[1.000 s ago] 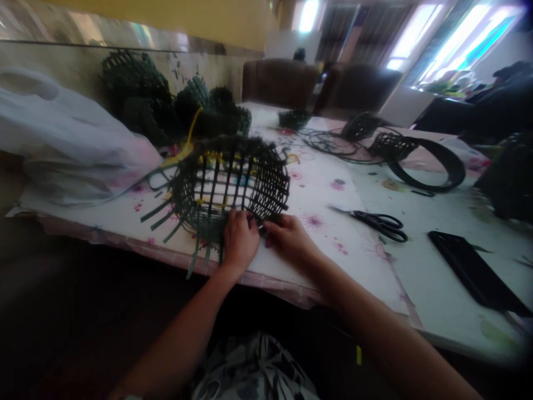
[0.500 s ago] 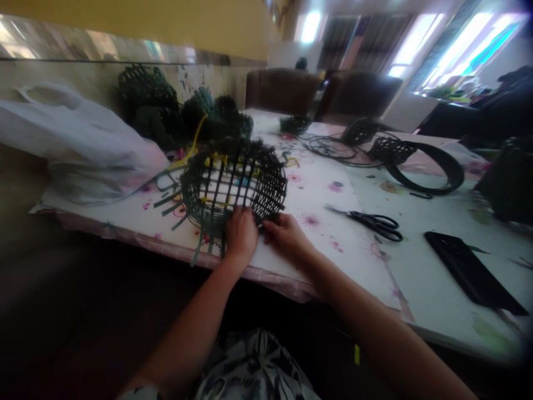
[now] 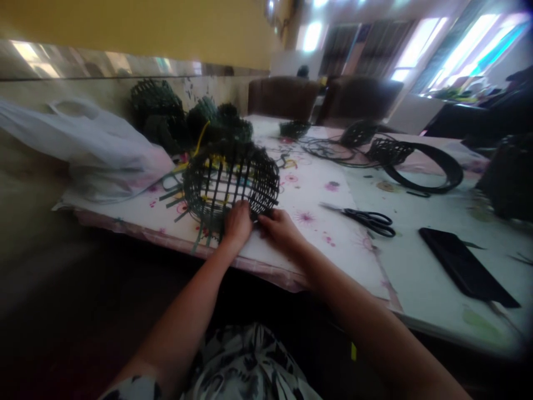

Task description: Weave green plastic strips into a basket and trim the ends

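Observation:
A round, dark green woven basket (image 3: 266, 178) lies on its side near the table's front edge, its open lattice showing the tablecloth through it. Loose strip ends stick out at its lower left. My left hand (image 3: 239, 223) grips the near rim, fingers bent over it. Just to the right, my right hand (image 3: 280, 226) pinches the rim or a strip end there; its fingertips partly hide the spot. Black-handled scissors (image 3: 366, 218) rest to the right of my hands, blades pointing left.
A white plastic bag (image 3: 112, 150) slumps at the left. Dark woven pieces (image 3: 158, 111) are piled behind the basket. Coiled strips (image 3: 328, 150) and a black ring (image 3: 452, 172) lie farther back right. A black phone (image 3: 466, 266) with a cable is at the right.
The view has shifted slightly, so the scene sits a little differently. My right hand has come a bit closer to my left at the rim; both remain on the basket.

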{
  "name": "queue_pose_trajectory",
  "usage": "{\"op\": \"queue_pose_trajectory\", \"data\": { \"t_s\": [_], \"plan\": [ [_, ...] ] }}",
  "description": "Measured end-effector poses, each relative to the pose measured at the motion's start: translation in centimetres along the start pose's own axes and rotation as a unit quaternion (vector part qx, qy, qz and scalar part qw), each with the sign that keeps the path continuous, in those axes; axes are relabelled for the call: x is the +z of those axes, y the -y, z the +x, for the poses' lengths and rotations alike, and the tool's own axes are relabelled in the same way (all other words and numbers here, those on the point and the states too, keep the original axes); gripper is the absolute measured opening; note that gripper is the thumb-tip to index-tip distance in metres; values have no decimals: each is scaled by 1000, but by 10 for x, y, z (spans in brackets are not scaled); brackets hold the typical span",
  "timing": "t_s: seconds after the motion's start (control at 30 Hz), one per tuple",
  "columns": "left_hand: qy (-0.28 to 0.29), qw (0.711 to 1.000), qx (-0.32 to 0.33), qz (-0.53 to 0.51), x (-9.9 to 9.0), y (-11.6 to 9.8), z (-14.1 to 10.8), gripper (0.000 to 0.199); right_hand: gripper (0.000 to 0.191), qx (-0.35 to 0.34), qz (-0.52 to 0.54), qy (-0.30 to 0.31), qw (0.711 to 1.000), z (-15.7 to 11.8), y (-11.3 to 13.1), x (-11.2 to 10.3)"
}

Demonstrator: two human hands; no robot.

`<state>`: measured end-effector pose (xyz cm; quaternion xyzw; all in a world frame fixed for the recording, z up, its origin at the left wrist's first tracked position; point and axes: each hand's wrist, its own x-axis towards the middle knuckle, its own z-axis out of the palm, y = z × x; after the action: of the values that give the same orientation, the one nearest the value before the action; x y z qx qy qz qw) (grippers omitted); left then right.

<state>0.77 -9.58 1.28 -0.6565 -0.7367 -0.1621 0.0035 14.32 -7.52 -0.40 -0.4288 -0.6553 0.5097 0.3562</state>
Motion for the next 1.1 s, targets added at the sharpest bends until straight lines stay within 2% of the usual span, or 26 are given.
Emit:
{"op": "queue_pose_trajectory", "data": {
  "t_s": [0.1,0.4,0.57,0.77,0.87,1.03,1.1],
  "plan": [
    [8,1000,-1,-1,1,1,2,26,27,-1,5,7,1000,1,-1,0],
    [-17,1000,-17,11,4,-3,-1,28,22,26,-4,-7,1000,3,0,1],
    [-18,1000,-12,-11,3,-1,-1,26,23,14,3,-17,1000,2,3,2],
    [-6,999,-14,-37,2,-3,-2,24,30,26,-45,-68,996,0,10,7],
    [-8,999,-15,-51,1,-4,-2,22,31,28,-35,-82,996,-1,13,8],
    [-11,998,-25,-63,1,-3,-2,23,27,50,39,-32,998,0,12,4],
    [-9,998,-17,-59,2,-3,-1,22,27,53,35,-19,998,0,12,4]
  ]
}}
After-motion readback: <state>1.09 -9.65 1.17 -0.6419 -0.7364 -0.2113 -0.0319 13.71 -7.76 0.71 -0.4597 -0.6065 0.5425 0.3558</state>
